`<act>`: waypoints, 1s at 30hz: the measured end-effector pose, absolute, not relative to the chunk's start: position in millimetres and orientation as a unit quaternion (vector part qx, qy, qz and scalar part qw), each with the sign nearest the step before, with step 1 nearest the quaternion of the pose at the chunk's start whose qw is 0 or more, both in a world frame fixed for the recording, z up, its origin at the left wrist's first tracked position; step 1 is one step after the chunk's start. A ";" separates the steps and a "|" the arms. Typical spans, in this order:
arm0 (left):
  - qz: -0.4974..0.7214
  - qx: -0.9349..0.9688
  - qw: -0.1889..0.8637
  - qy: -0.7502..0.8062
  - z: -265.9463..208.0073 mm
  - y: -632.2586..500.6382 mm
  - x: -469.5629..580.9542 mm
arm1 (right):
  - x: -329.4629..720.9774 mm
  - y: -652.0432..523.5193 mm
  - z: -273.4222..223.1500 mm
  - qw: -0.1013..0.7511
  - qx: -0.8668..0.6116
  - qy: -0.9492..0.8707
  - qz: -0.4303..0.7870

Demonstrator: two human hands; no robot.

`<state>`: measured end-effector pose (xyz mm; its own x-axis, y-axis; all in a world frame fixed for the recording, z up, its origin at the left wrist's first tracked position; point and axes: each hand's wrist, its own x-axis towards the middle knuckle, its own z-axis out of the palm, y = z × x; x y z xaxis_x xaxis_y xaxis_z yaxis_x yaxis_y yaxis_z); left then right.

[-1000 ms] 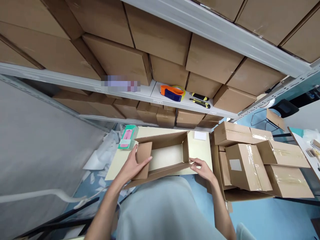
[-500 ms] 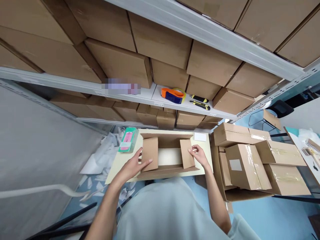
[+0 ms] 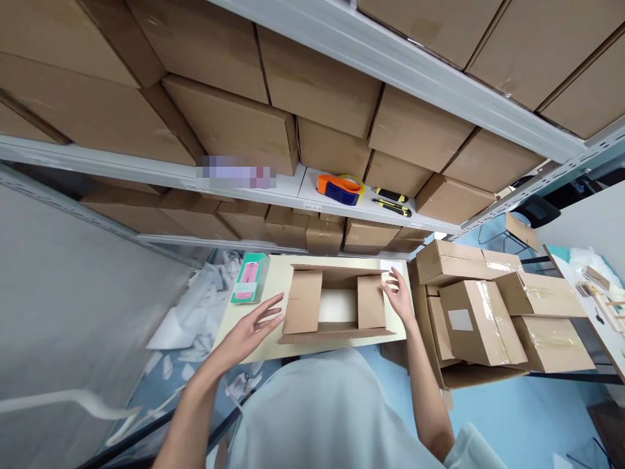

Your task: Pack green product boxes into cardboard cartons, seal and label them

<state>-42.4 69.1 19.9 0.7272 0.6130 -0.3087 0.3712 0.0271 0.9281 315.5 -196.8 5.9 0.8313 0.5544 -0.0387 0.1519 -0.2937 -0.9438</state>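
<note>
A cardboard box lies on the cream table in front of me. Its two short flaps are folded inward, its long flaps stand outward, and pale tabletop shows through the middle. My left hand is open, fingers stretched, just left of the box and apart from it. On the other side, my right hand is open beside the right flap, fingers spread; whether a fingertip touches the box I cannot tell. A green and pink package stands at the table's back left corner, and a white card lies behind my right hand.
Shelves of cardboard boxes rise ahead. On one shelf lie an orange and blue tape dispenser and yellow-black utility knives. To the right, a large carton holds several taped boxes. White paper scraps cover the floor at left.
Both short flaps have gone further down and inward. My left hand has come off the left flap and moved left. My right hand has released the right flap and shifted outward.
</note>
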 end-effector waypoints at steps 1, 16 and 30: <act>0.091 0.699 0.626 0.333 25.6 71.0 -49.2 | 317.5 -196.6 13.8 0.562 -0.771 -0.235 0.184; 0.122 0.772 0.454 0.427 8.2 61.1 0.7 | 326.6 -190.4 52.7 0.541 -0.712 -0.345 0.286; 0.232 0.779 0.440 0.381 -30.9 62.2 43.9 | 295.0 -182.0 -16.3 0.559 -0.740 -0.283 0.245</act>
